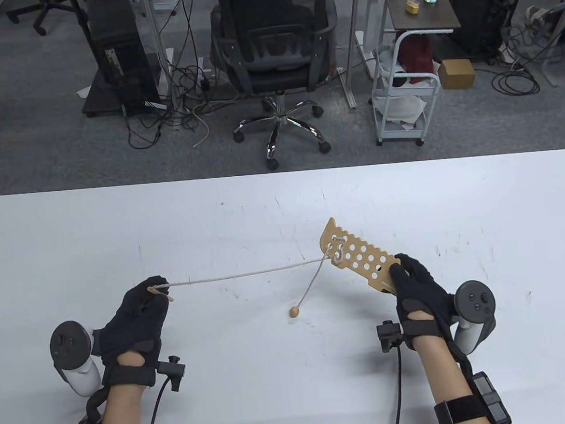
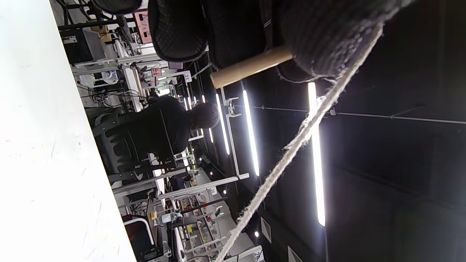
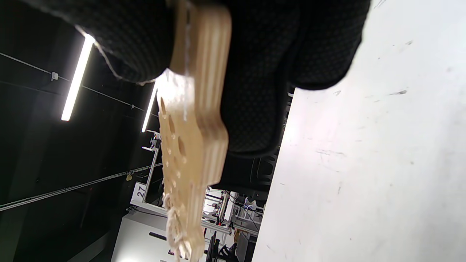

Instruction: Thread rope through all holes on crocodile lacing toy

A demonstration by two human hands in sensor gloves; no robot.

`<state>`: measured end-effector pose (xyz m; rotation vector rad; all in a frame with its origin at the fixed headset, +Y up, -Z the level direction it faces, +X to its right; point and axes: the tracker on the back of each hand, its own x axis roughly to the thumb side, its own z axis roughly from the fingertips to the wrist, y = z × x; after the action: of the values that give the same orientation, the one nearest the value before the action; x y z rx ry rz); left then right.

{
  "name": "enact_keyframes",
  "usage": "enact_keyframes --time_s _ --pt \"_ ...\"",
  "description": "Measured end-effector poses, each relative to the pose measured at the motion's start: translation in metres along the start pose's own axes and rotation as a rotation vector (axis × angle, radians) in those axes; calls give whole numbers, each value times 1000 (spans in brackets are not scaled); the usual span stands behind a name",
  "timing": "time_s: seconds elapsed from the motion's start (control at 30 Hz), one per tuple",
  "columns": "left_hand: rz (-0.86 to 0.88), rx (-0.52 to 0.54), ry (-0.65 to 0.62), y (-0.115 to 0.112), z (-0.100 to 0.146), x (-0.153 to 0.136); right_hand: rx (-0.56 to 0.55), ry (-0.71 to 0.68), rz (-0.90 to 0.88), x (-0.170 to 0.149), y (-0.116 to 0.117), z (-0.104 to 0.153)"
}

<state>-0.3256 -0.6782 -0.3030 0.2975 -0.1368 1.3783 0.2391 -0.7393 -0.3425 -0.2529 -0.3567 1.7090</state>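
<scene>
The wooden crocodile lacing board [image 1: 355,255] is held above the white table [image 1: 243,210] by my right hand [image 1: 413,290], which grips its near end; in the right wrist view the board [image 3: 189,145] shows edge-on between my fingers. A pale rope [image 1: 248,274] is laced through holes at the board's far end and runs taut to my left hand [image 1: 142,311], which pinches the wooden needle tip [image 2: 251,67] and the rope [image 2: 291,149]. The rope's other end hangs down to a wooden bead [image 1: 295,311] on the table.
Beyond the table's far edge stand an office chair [image 1: 274,53], a white cart [image 1: 404,92] and computer towers on the floor. Trackers sit on both hands; cables trail from both wrists at the near edge.
</scene>
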Motion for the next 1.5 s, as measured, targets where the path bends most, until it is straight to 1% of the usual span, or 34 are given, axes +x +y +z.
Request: enact_keyframes --time_s 0.23,0.33,0.43,0.53,0.7,0.93,1.07,1.17,1.27,1.4,1.5 --pt "43 35 -1 9 0 1 -34 18 -6 -4 -7 -4" --pt "112 29 8 11 0 -2 -51 -12 66 -2 -10 -5" --pt "101 33 2 12 0 -3 -52 -21 83 -3 -10 -6" --pt "127 20 6 11 0 -3 -51 -19 79 -2 -9 -6" --pt "71 33 -3 8 0 -1 -42 -26 72 -2 -7 -5" --pt "51 5 14 -3 -1 -4 0 -43 45 4 2 1" --pt "74 -37 40 -11 -2 -7 33 -53 36 7 9 6" --pt "40 -51 48 -15 -2 -8 60 -59 19 9 14 10" --pt "-4 -87 59 -20 -2 -9 88 -71 11 13 20 15" --pt "-50 -136 112 -26 -2 -13 131 -91 4 18 27 22" --pt "-73 -152 122 -29 -3 -15 154 -105 0 21 31 27"
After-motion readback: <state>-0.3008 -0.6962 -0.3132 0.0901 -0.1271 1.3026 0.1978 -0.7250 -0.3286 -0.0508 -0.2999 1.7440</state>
